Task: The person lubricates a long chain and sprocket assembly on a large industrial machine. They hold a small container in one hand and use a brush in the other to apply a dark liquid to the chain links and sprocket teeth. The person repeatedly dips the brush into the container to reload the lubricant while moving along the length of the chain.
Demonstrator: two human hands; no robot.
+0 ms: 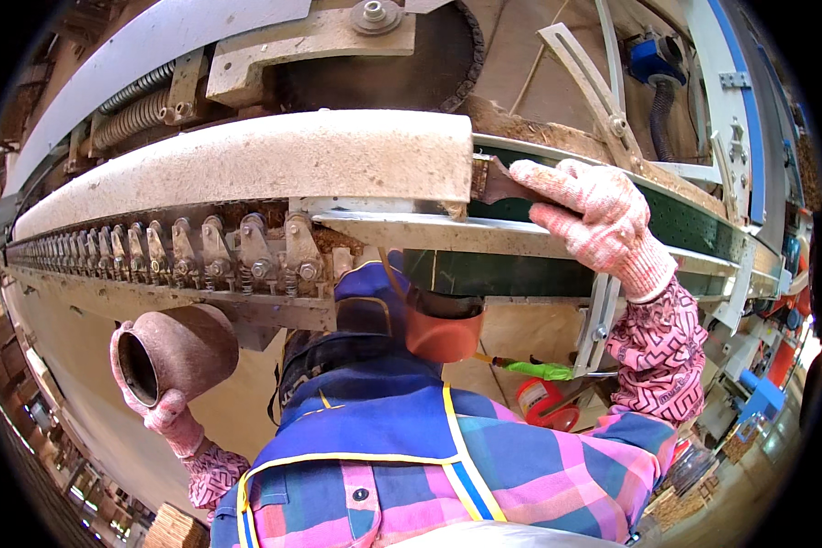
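My left hand, in a pink and white knit glove, is wrapped round a dull brown, rounded pot. The pot is tipped, so its dark open mouth faces left; what is inside cannot be made out. My right hand, gloved alike, pinches a flat brown brush-like tool. The tool's far end meets the end of a long, dusty pale cover on a machine. Below that hand runs a metal rail beside a dark green belt.
Several spring-loaded metal rollers line the machine's near side. Beyond the cover sits a dark toothed disc. A slotted bracket rises at the far right. Near my body are an orange-red container and a red bucket.
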